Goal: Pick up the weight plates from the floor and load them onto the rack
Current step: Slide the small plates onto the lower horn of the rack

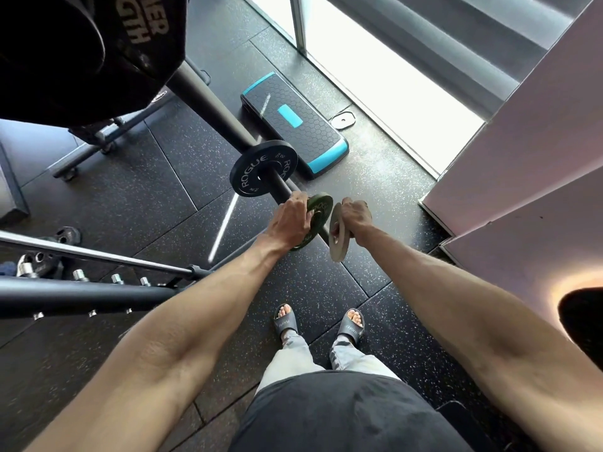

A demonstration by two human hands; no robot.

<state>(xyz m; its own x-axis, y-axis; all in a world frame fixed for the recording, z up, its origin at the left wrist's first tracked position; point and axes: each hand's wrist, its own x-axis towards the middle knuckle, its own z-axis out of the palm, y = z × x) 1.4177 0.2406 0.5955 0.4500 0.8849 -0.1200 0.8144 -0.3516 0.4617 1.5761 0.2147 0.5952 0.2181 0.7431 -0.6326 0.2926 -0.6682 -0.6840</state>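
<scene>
A dark rack peg point(212, 102) runs from the upper left toward me. On it sits a black ROGUE plate point(253, 172), and a big black plate point(81, 44) fills the upper left corner. My left hand point(290, 220) grips a small green plate point(318, 216) that is threaded on the peg near its tip. My right hand point(357, 218) holds a thin grey plate point(336, 234) edge-on just past the peg's end, beside the green one.
A black and blue step platform point(293, 125) lies on the rubber floor behind the peg, with a small flat disc point(343, 119) beside it. Dumbbells point(36, 256) and rack bars point(81, 256) are at the left. A wall point(522, 158) stands at the right. My sandalled feet point(319, 324) are below.
</scene>
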